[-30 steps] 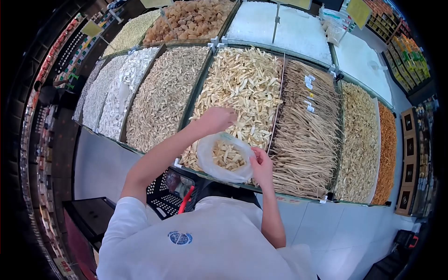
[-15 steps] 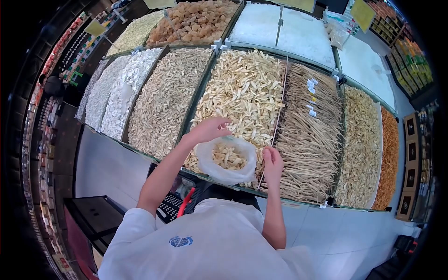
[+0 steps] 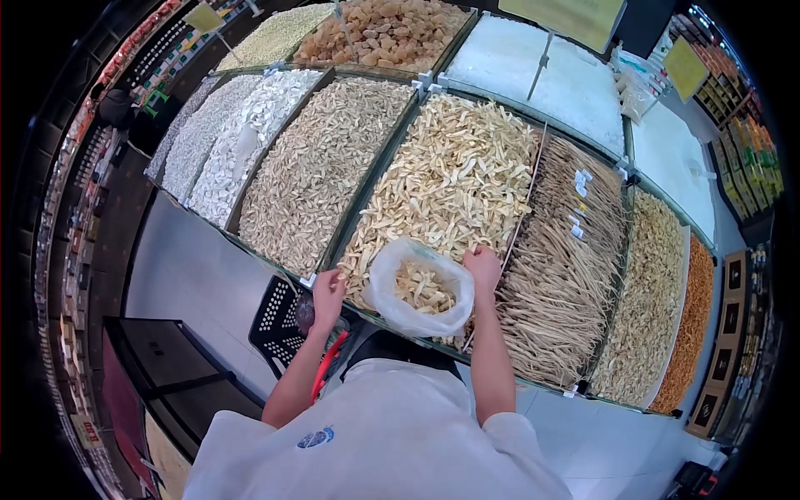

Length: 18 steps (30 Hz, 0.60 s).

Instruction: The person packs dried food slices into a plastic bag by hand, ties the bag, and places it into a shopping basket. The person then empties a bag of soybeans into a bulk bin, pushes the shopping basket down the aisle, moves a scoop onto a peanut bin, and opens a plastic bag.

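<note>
In the head view, held the left hand (image 3: 327,290) just left of the plastic bag (image 3: 382,287), over the front edge of the display, with fingers drawn narrow; could not tell from the picture whether gripping anything at their tips. Had the right hand (image 3: 482,267) just beside the bag's upper right rim, near the pale dried slices (image 3: 467,167), fingers curled in and close together, again impossible to read as empty or pinching a slice. Saw the bag resting mouth up on the slices at the front of their bin, with a heap of similar pieces (image 3: 421,287) inside. Saw long thin roots (image 3: 558,317) to the right, small whitish-brown pieces (image 3: 325,167) to the left, and, below the front edge, a black basket (image 3: 271,321) with a red handle (image 3: 327,367).
</note>
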Motion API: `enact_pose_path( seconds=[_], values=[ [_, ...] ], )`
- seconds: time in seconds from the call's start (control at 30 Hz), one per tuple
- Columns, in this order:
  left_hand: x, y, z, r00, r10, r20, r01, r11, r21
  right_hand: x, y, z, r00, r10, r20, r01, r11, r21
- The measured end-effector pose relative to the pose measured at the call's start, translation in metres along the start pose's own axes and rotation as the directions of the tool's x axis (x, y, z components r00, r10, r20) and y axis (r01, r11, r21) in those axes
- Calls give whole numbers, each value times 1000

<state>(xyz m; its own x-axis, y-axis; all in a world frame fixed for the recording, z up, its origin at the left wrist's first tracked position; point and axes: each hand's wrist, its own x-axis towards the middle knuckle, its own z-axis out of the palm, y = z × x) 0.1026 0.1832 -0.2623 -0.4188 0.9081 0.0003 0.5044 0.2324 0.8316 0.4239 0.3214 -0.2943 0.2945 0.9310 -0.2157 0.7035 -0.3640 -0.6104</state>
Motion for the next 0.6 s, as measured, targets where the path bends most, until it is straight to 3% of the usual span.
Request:
enact_pose_path(
  seconds=[0.1,0.13,0.2,0.23,0.3,0.33,0.4,0.43,0.53,0.6],
  values=[
    [2,-2,5,997,69,-19,-66,988,139,-21,-11,-44,992,-125,13,119,967,227],
    [4,-4,9,985,169,-38,-157,963,218,-28,-17,-60,988,-152,27,135,935,328],
    [11,-8,20,926,376,-46,-333,866,373,-48,-34,-95,965,-235,118,178,915,362],
    [12,-4,25,950,313,-13,-285,881,378,-59,-41,-105,930,-325,173,253,905,341],
    [15,-27,44,919,394,-32,-331,811,482,-82,-56,-117,832,-477,283,392,867,308],
    [14,-30,51,901,434,-32,-353,772,529,-90,-61,-118,790,-509,341,434,858,275],
    [13,-33,57,931,360,-63,-280,813,510,-100,-70,-121,700,-550,455,517,830,209],
    [14,-34,57,927,367,-74,-287,825,487,-102,-83,-131,728,-487,483,431,872,231],
    [12,-33,56,931,354,-87,-280,848,449,-73,-64,-105,924,-334,186,233,877,420],
    [12,-35,54,936,344,-78,-276,850,449,-39,-57,-83,952,-278,127,215,906,365]
  ],
)
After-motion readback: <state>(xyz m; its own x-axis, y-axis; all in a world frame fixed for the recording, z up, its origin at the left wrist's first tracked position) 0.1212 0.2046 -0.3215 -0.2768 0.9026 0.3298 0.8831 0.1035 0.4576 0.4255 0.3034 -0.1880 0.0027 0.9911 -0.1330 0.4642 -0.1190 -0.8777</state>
